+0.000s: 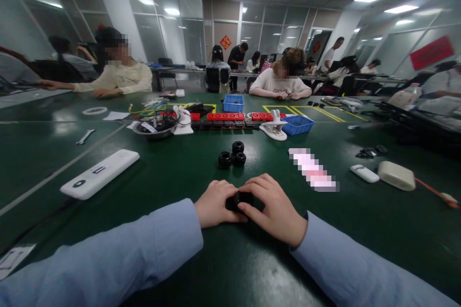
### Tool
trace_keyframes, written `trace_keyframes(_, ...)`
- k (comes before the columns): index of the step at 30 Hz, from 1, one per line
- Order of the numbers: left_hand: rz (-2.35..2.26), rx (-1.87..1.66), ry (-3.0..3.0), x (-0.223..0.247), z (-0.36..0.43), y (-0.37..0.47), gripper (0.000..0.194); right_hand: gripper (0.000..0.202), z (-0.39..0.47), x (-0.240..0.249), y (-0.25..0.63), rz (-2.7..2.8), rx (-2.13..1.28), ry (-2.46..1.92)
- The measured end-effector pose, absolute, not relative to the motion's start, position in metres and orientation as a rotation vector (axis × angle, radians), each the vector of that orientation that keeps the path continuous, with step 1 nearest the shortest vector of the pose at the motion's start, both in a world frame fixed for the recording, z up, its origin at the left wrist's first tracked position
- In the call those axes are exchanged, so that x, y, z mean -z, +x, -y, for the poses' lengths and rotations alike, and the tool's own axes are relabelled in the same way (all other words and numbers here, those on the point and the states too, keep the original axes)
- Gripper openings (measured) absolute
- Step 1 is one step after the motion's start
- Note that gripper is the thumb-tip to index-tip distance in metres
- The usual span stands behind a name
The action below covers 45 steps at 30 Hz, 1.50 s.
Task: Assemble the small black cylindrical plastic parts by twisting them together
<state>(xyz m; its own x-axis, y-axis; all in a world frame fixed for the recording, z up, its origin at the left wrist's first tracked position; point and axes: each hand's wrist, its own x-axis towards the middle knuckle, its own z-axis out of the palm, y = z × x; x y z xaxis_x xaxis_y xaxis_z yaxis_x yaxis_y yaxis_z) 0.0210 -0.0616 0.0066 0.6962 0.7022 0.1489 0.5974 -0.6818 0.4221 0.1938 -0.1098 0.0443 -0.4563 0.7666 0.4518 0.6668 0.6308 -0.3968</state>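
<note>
Both hands meet low over the green table, closed around a black part (pixel 236 198) that is mostly hidden by the fingers. It looks dark and rounded, perhaps another small wheel, but its exact kind does not show. My left hand (pixel 217 204) grips it from the left, with the thumb along the near side. From the right, my right hand (pixel 275 208) curls its fingers and thumb over it. Just beyond the hands, three small black ribbed wheels (pixel 225 159) sit close together on the tabletop.
A white power bank-like box (pixel 101 173) with a cable lies left, near a wrench (pixel 85 136). Right are a phone (pixel 312 169), a white case (pixel 364 173) and a beige box (pixel 396 175). Farther back stand a metal bowl (pixel 155 132), red-black strips (pixel 225 117) and a blue basket (pixel 298 125). People sit beyond.
</note>
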Motion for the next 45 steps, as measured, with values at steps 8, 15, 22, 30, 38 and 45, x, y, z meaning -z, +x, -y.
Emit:
trace_keyframes(8, -1.018, -0.418, 2.574, -0.0059, 0.0607, 0.0211, 0.043, 0.017, 0.1104, -0.0442, 0.1948, 2.278, -0.202, -1.134)
trace_keyframes(15, -1.021, -0.426, 2.559, -0.0067, 0.0612, 0.0207, 0.043, 0.017, 0.1103, -0.0446, 0.1940, 2.277, -0.209, -1.107)
trace_keyframes(22, -1.029, -0.421, 2.559, -0.0081, 0.0622, 0.0215, 0.044, 0.018, 0.1115, -0.0459, 0.1933, 2.306, -0.213, -1.031)
trace_keyframes(30, -1.026, -0.403, 2.535, -0.0092, 0.0626, 0.0210, 0.044, 0.024, 0.1129, -0.0447, 0.1923, 2.352, -0.222, -0.982)
trace_keyframes(38, -1.038, -0.391, 2.549, -0.0078, 0.0612, 0.0207, 0.041, 0.027, 0.1146, -0.0442, 0.1920, 2.410, -0.226, -0.967)
trace_keyframes(45, -1.028, -0.410, 2.615, -0.0045, 0.0608, 0.0210, 0.025, 0.024, 0.1189, -0.0463, 0.1892, 2.482, -0.211, -0.851)
